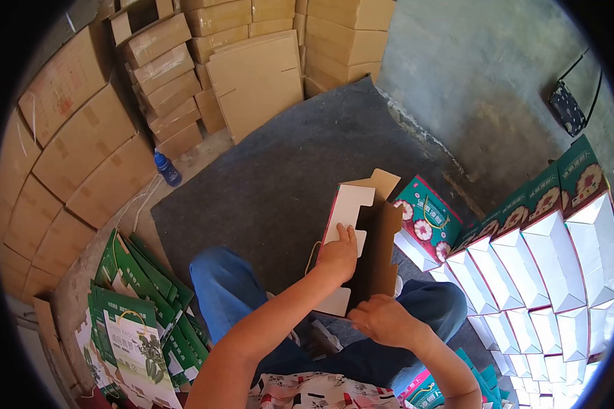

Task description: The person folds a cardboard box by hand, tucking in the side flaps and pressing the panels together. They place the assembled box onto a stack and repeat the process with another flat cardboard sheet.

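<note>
An open cardboard gift box (378, 238) with white flaps and brown inner walls stands between my knees. My left hand (340, 255) lies on its white side flap, fingers stretched out over the surface. At the box's near corner, my right hand (387, 322) has its fingers curled together against the edge. The fingertips there are partly hidden. A thin cord handle (312, 255) sticks out on the box's left side. Just right of the box is a finished green gift box (430, 217) with a printed front and yellow cord.
Stacked gift boxes (525, 269) fill the right side. Flat green cartons (140, 327) lie in a pile at the left. Brown cardboard boxes (82, 163) line the back and left. A blue bottle (167, 169) stands beside the dark mat (252, 184). A small bag (567, 108) hangs on the wall.
</note>
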Tool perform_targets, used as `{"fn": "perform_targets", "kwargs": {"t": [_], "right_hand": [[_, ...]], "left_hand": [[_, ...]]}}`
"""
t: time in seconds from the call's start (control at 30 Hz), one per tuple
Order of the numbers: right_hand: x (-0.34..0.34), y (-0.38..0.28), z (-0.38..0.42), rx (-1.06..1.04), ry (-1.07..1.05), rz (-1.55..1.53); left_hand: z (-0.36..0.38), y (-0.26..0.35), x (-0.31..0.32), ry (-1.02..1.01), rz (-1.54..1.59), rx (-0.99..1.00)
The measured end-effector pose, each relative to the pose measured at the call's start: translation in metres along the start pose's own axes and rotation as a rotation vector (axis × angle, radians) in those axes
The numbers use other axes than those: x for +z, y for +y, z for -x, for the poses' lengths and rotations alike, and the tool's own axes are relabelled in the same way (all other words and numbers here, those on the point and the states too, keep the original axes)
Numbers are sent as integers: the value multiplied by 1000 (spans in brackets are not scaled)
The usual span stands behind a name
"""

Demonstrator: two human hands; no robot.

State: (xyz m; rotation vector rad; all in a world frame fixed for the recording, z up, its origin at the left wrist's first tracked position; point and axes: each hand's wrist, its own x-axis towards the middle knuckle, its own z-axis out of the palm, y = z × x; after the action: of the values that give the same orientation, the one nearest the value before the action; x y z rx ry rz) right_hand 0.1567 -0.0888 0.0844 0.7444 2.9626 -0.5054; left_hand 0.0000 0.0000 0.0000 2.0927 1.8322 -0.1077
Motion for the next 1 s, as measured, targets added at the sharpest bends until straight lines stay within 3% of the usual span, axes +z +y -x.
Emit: {"fn": "perform_targets", "kwargs": {"t": [0.17,0.27,0.37,0.47,0.67,0.73,0.8,0.87,0.97,1.0], "right_hand": [[-3,-5,7,-113,4,69],[18,5,-12,4,106,107],[21,19,-22,269,139,282],[35,36,-33,343,119,346],[19,59,-48,504,-41,121],[21,86,-58,589,156,-59],[60,155,-75,519,653,85],[47,196,-93,775,753,-140],[8,195,-110,798,978,-608],[5,204,-114,786,954,-686]], "left_hand": [[10,13,0,-6,-66,8],[18,-6,13,57,-123,1],[27,-13,15,161,17,97],[26,-28,42,383,133,160],[79,-14,30,483,158,240],[85,-13,41,541,101,253],[89,-12,47,584,72,261],[90,-11,50,611,75,266],[91,-6,54,609,103,297],[90,-5,58,608,39,320]]}}
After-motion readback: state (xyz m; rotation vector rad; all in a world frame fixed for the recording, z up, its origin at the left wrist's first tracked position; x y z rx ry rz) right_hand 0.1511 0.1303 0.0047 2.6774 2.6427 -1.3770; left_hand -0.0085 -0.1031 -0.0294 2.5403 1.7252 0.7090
